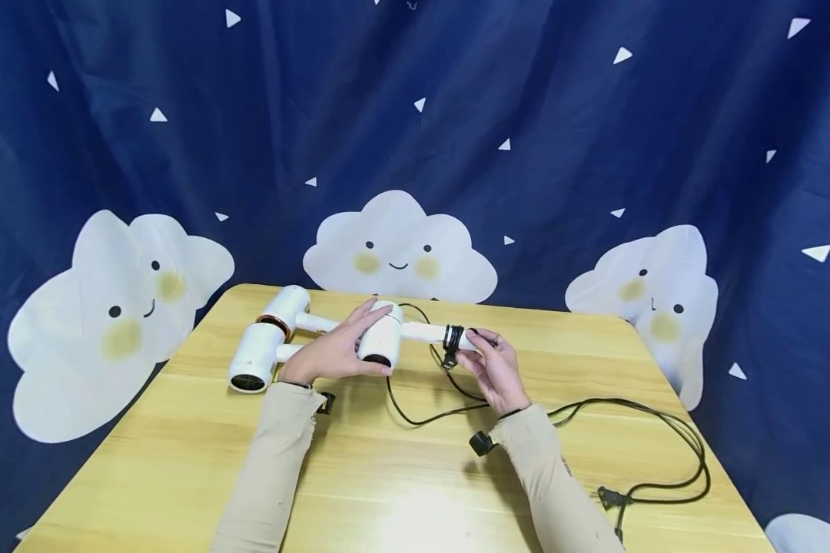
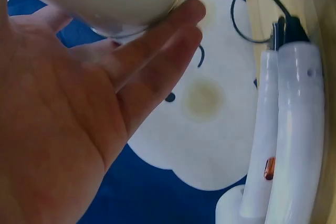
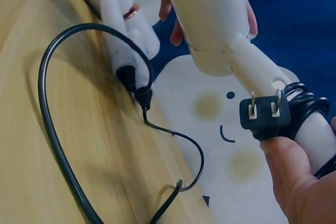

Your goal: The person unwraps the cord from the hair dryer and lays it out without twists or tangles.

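Observation:
A white hair dryer (image 1: 380, 336) is held sideways between both hands, above the table's far part. My left hand (image 1: 332, 352) grips its head, fingers on the upper side and thumb at the lower end. My right hand (image 1: 496, 371) holds the end of its handle, where a black cord (image 1: 453, 338) is wound round in several turns. The cord's two-pin plug (image 3: 265, 114) sticks out near the right thumb in the right wrist view. Left of it, two more white hair dryers lie side by side, one nearer (image 1: 257, 353) and one farther (image 1: 289, 306), handles pointing right.
Long black cords (image 1: 695, 445) run loosely over the right of the wooden table (image 1: 401, 476), with a black plug (image 1: 612, 498) near the right edge. A dark blue curtain (image 1: 415, 153) with cloud faces hangs behind the table.

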Motion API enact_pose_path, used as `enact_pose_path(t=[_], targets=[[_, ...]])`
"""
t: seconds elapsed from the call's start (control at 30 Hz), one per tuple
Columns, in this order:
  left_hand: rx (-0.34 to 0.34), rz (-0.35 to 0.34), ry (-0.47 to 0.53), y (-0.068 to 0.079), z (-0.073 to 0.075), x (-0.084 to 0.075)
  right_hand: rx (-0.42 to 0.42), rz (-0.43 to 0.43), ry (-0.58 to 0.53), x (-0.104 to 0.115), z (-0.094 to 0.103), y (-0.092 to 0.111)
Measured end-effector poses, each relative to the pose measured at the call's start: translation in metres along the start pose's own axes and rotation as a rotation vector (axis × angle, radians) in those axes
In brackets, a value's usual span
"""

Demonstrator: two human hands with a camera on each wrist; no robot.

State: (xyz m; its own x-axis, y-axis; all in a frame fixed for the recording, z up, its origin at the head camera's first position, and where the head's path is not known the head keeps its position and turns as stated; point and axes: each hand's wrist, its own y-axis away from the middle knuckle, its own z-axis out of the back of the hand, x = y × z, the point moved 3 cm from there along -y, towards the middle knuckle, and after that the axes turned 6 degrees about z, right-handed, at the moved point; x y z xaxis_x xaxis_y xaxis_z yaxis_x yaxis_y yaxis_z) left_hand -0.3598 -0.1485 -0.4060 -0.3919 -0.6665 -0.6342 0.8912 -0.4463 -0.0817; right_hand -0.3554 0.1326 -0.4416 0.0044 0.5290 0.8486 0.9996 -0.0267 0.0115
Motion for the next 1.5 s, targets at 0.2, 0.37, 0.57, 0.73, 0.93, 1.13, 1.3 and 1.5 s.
enact_pose_path(t=[0.2, 0.37, 0.57, 0.73, 0.93, 1.13, 1.3, 1.5], targets=[[-0.008, 0.027, -0.053, -0.001, 0.003, 0.002, 0.011, -0.01, 0.016, -0.002, -0.001, -0.001], [-0.043, 0.027, -0.091, 0.0, 0.005, 0.001, 0.03, -0.033, 0.012, -0.003, -0.002, -0.002], [-0.077, 0.015, -0.06, 0.002, 0.01, 0.002, 0.108, -0.033, -0.005, -0.001, -0.001, -0.003], [-0.088, 0.017, -0.051, 0.004, 0.013, 0.002, 0.206, -0.027, -0.017, 0.001, 0.003, -0.005], [-0.078, 0.007, 0.006, 0.007, 0.016, 0.002, 0.236, -0.114, -0.06, -0.004, 0.014, -0.009], [-0.069, -0.004, 0.027, 0.008, 0.017, -0.001, 0.25, -0.208, -0.044, -0.014, 0.023, -0.01], [-0.066, -0.012, 0.028, 0.008, 0.018, -0.002, 0.316, -0.261, -0.038, -0.023, 0.024, -0.008], [-0.061, -0.019, 0.028, 0.008, 0.017, -0.004, 0.348, -0.244, -0.08, -0.023, 0.028, -0.009]])
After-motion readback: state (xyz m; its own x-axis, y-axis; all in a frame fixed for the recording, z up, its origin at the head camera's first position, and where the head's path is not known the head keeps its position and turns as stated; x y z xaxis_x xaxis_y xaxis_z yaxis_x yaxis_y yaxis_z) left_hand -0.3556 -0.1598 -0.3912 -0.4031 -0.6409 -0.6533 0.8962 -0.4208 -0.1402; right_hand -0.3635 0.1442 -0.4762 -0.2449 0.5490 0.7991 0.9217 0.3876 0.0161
